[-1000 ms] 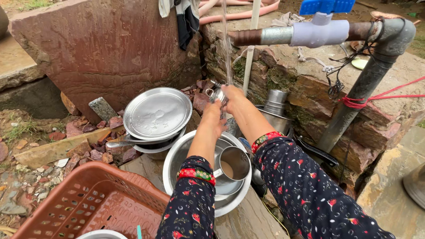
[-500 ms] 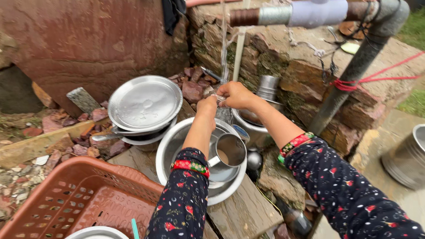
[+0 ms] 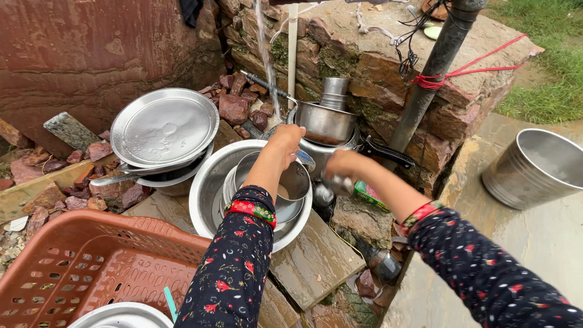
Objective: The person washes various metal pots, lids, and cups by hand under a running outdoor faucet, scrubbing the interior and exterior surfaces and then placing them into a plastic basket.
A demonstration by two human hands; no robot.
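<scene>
Plastic basket (image 3: 79,267), reddish-brown and perforated, fills the seven o'clock corner, with the rim of a steel plate (image 3: 121,316) showing at its lower edge. At ten o'clock a round steel lid (image 3: 164,126) leans face-up over stacked pans, rubble and red stones around it. Near centre sits a wide steel basin (image 3: 212,182) on a wet stone slab (image 3: 316,261); inside it lies a smaller steel bowl (image 3: 294,182) with murky water. The left hand (image 3: 285,138) reaches over that bowl, fingers curled down at its far rim, close under the thin water stream (image 3: 264,54) falling from twelve o'clock; whether they actually grip the rim is hard to tell. Just right, the right hand (image 3: 340,165) closes round a small shiny steel utensil (image 3: 334,183), blurred, likely a cup or ladle. Behind both hands a steel pot (image 3: 325,121) with a tumbler (image 3: 334,92) blocks the view of the stone wall's foot. A dark pipe (image 3: 431,73) tied with red cord rises at one o'clock. At three o'clock stands a steel bucket (image 3: 534,167) on wet paving.
</scene>
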